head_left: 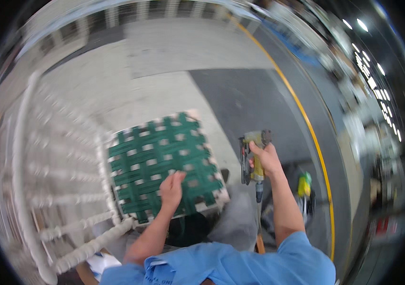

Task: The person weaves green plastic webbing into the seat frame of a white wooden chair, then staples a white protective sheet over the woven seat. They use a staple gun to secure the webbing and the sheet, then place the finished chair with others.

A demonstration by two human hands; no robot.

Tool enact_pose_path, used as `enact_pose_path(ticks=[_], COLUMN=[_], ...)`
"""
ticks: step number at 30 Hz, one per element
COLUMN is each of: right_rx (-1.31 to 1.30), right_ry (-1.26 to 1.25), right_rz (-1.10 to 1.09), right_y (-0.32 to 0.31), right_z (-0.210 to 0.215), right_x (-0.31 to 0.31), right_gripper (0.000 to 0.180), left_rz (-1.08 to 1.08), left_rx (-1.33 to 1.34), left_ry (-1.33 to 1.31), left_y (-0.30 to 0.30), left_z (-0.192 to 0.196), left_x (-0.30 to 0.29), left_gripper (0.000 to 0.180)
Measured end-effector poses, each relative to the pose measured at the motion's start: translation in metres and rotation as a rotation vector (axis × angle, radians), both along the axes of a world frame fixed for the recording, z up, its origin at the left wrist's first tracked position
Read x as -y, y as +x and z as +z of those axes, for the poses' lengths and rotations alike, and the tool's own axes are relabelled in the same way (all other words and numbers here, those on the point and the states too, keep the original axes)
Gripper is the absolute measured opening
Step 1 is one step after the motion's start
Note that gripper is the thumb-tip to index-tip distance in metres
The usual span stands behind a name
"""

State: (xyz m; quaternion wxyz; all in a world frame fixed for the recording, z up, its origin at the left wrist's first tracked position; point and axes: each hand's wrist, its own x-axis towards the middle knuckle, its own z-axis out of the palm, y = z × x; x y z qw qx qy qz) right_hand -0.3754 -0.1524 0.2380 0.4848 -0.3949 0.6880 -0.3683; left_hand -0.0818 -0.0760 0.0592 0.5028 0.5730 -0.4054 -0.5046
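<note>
Green webbing [160,160] under flat, open left hand [171,189], right hand [265,159] gripping yellow staple gun [254,156]

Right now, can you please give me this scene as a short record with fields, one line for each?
left hand: left hand pressed flat on the green webbing
right hand: right hand closed around the yellow staple gun, held to the right of the frame
webbing: green straps woven in a lattice over a pale square seat frame
beside it: white chair with turned rungs, on the left
floor: grey concrete with a yellow line
</note>
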Motion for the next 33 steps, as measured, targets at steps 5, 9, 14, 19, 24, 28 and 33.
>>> enact_pose_path(ticks=[5,9,14,19,24,28,33], right_rx=[-0.082,0.147,0.296,-0.023,-1.022,-0.676,-0.162], right_ry=[0.083,0.144,0.212,0.231,0.132,-0.25,-0.159], right_rz=[-0.246,-0.484,-0.641,-0.652,-0.336,-0.128,0.337], right_y=[-0.121,-0.201,-0.263,-0.305,-0.288,-0.252,-0.075], right_z=[-0.01,-0.065,-0.121,-0.114,-0.09,-0.078,-0.093], right_x=[-0.123,-0.215,-0.254,-0.283,-0.292,-0.266,-0.184], right_gripper=[0.035,0.039,0.049,0.058,0.037,0.027,0.028], left_rz=[-0.326,-0.24,0.062,0.076,0.223,0.17,0.02], left_rx=[-0.524,-0.727,-0.84,-0.914,-0.817,-0.851,-0.778], left_ry=[0.865,0.98,0.792,0.681,0.655,0.587,0.546], left_y=[0.001,-0.014,-0.034,-0.047,-0.033,-0.055,-0.041], left_z=[-0.024,-0.045,-0.054,-0.057,-0.057,-0.067,-0.086], left_x=[-0.124,-0.135,-0.113,-0.104,-0.102,-0.116,-0.141], left_gripper=[0.062,0.101,0.066,0.044,0.043,0.048,0.06])
